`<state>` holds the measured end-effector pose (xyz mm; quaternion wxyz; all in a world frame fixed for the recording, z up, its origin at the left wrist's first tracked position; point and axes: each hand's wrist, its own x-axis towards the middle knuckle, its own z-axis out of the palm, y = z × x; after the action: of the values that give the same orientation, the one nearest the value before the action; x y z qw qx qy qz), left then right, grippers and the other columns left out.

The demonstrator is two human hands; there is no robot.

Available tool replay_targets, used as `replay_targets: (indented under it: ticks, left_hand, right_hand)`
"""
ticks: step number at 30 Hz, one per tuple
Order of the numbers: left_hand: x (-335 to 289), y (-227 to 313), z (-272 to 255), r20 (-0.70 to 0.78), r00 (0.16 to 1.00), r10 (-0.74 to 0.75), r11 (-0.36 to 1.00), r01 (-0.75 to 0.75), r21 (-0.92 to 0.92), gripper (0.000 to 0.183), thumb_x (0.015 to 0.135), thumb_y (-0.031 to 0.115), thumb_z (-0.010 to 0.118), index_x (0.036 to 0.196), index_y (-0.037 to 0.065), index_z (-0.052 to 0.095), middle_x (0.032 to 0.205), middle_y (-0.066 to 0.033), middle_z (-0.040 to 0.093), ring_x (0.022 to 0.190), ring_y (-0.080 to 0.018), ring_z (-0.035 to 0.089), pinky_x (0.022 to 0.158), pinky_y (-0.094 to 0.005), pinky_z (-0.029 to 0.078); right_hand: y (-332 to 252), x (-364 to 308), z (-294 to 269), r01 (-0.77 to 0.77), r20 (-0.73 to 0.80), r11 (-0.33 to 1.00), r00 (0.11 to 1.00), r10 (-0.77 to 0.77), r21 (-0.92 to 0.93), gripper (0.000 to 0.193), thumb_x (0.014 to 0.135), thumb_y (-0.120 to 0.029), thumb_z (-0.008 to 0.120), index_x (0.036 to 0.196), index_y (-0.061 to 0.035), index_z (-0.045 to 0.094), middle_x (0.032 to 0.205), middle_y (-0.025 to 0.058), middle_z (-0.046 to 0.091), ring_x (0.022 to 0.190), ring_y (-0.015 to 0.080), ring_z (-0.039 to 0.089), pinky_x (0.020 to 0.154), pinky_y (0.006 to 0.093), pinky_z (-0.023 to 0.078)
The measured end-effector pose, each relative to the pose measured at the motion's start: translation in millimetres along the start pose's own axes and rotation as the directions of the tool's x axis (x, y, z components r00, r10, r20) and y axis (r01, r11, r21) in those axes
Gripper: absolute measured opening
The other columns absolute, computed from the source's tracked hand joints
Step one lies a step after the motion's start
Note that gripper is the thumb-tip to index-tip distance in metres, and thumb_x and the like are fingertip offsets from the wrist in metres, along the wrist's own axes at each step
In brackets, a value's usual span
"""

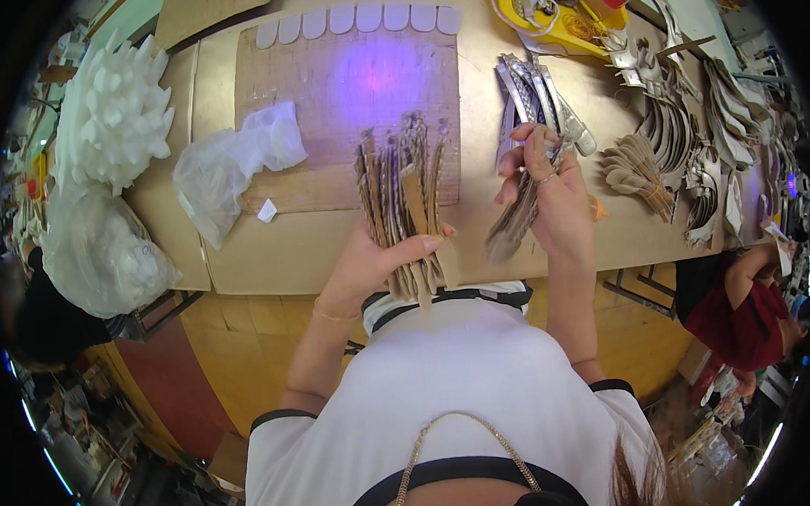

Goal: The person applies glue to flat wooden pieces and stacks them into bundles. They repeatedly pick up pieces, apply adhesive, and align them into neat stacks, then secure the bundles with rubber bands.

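Observation:
My left hand (pixel 370 261) is closed round a thick bunch of straps (pixel 401 177), tan and brown with rough, textured edges, which fan out upright above the fist. My right hand (pixel 554 181) pinches a few similar straps (pixel 515 224) that hang down toward the left, their lower end blurred. Just beyond the right fingers lies a pile of silvery straps (pixel 542 92) with a patterned surface. Under the left hand's bunch, a brown cardboard sheet (pixel 331 166) rests on the table; a purple light spot falls on it.
White rounded tabs (pixel 368 18) line the cardboard's far edge. Crumpled plastic (pixel 232 165) and a stuffed clear bag (pixel 111 254) lie left. Right are bundled beige pieces (pixel 636 173), curved strips (pixel 668 128) and a yellow tray (pixel 562 29). Another person in red (pixel 737 313) is at the right.

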<state>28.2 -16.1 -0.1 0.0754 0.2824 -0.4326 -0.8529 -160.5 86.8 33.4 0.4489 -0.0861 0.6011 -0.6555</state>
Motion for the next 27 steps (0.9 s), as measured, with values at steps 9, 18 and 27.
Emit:
replay_targets:
  ticks: [9, 18, 27]
  left_hand:
    - [1.5, -11.2, -14.7, -0.183, 0.982, 0.046, 0.99, -0.021, 0.137, 0.027, 0.077, 0.005, 0.071, 0.101, -0.004, 0.062, 0.092, -0.0094, 0.069, 0.083, -0.0141, 0.065, 0.077, -0.0293, 0.053]
    - [-6.1, -14.7, -17.3, 0.02, 0.983, 0.183, 0.982, -0.181, -0.059, 0.044, 0.073, 0.017, 0.067, 0.11, 0.003, 0.048, 0.098, -0.0103, 0.058, 0.095, -0.0188, 0.054, 0.08, -0.0312, 0.047]
    - [1.2, -4.4, -8.1, -0.007, 0.961, 0.278, 0.96, -0.278, -0.029, 0.048, 0.07, 0.016, 0.068, 0.11, 0.008, 0.042, 0.095, -0.0078, 0.052, 0.094, -0.0201, 0.051, 0.085, -0.0344, 0.043]
  right_hand:
    - [44.5, 49.3, -28.8, 0.152, 0.03, 0.914, 0.988, -0.152, -0.377, 0.052, 0.09, -0.017, 0.064, 0.134, -0.0009, 0.04, 0.093, 0.0051, 0.057, 0.087, 0.0134, 0.057, 0.08, 0.0261, 0.047]
    - [16.1, -5.3, -7.8, 0.279, 0.05, 0.713, 0.945, -0.325, -0.643, 0.048, 0.078, -0.016, 0.074, 0.12, -0.0031, 0.053, 0.096, 0.0009, 0.053, 0.088, 0.0081, 0.05, 0.075, 0.0215, 0.043]
    - [29.1, -35.8, 23.8, 0.042, 0.271, 0.944, 0.961, 0.051, -0.326, 0.023, 0.077, -0.02, 0.078, 0.079, -0.0027, 0.064, 0.07, -0.0057, 0.054, 0.065, 0.0019, 0.042, 0.055, 0.0187, 0.035]
